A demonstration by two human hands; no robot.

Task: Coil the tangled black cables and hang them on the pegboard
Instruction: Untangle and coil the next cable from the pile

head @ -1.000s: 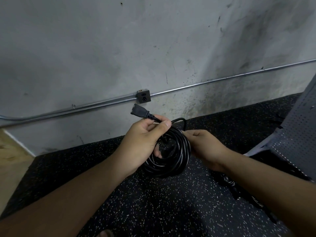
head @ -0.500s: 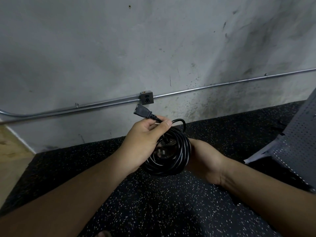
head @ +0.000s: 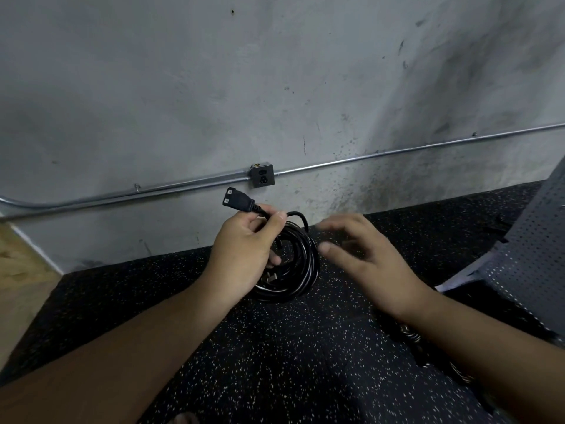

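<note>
Far to the left of the wall outlet [head: 262,175] and lower down, a strip of pale wooden floor [head: 18,270] meets the black speckled rubber floor mat [head: 290,347]. A metal conduit [head: 122,194] runs along the stained concrete wall [head: 183,87] into the outlet's left side and continues out of its right side, rising toward the right edge.

Just below the outlet, the left hand [head: 244,252] holds the coiled black cable [head: 301,270] in the air above the mat. Its fingers [head: 276,221] are curled round the loops and pinch the cord right behind the socket connector [head: 237,202]. The connector sticks up and to the left, ending just below and left of the outlet. A metal-pronged plug shows inside the coil, beside the palm.

Below and right of the outlet, the right hand [head: 367,261] hovers just beside the coil. Its fingers [head: 336,250] are spread, loosely bent and empty, and the fingertips are blurred. Whether they brush the loops cannot be told.

Lower right of the outlet, a second dark cable [head: 408,332] lies on the mat, mostly hidden under the right forearm. Far right of the outlet stands a grey perforated pegboard [head: 532,240], tilted, its lower edge on the mat.
</note>
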